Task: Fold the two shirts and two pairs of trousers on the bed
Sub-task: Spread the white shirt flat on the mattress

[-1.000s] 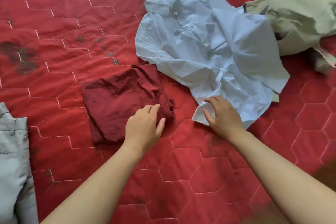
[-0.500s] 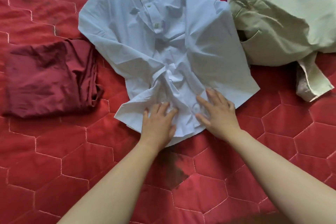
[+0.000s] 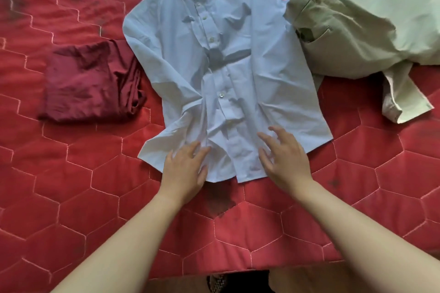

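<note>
though creased, shirt [image 3: 238, 66] inside bed edge [image 3: 238, 265]

A thin, creased light-blue cotton button shirt [image 3: 223, 74] with glossy pearly buttons lay on a matt red quilted hexagon-stitched bedcover [image 3: 357, 185], beside a folded maroon cloth garment [image 3: 88, 81] and crumpled pale-green woven trousers [image 3: 371, 28].

Buttoned shirt [image 3: 238, 66] spread on bed [image 3: 357, 173], folded shirt [image 3: 90, 83] left of it, trousers [image 3: 369, 26] touching its right.
</note>
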{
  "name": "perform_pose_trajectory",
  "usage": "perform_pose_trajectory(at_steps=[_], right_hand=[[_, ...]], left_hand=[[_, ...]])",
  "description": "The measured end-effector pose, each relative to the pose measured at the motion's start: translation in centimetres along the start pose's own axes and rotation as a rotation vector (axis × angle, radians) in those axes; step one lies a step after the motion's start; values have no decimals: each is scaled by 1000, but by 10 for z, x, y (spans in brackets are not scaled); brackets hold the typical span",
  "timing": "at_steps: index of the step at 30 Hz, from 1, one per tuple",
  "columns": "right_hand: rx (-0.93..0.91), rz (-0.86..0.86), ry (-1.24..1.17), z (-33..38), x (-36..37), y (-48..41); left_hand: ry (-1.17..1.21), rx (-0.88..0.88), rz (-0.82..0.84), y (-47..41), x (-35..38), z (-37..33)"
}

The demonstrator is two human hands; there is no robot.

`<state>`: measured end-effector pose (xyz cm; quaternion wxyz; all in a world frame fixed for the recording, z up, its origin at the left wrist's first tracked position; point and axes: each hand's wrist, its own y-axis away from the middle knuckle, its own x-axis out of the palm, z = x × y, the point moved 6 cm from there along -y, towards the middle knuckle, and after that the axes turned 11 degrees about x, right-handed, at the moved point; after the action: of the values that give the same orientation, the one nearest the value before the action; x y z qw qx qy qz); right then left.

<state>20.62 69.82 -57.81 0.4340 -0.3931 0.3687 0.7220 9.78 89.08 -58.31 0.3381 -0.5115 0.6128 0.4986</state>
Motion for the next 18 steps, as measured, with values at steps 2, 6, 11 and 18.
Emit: perform_pose_trajectory(at_steps=[2,6,11,18], right_hand=[[-63,-141,-49,10,-13,-20],[-130,46,114,10,19,-51],[-174,65,267,-24,64,-24],[-211,79,174,-39,49,50]], left_hand=[[24,-50,-206,-10,-14,-3],[70,6,-205,-42,1,-13],[-22,-2,-138,-48,45,-19],[-12,103,-194,31,63,-65]])
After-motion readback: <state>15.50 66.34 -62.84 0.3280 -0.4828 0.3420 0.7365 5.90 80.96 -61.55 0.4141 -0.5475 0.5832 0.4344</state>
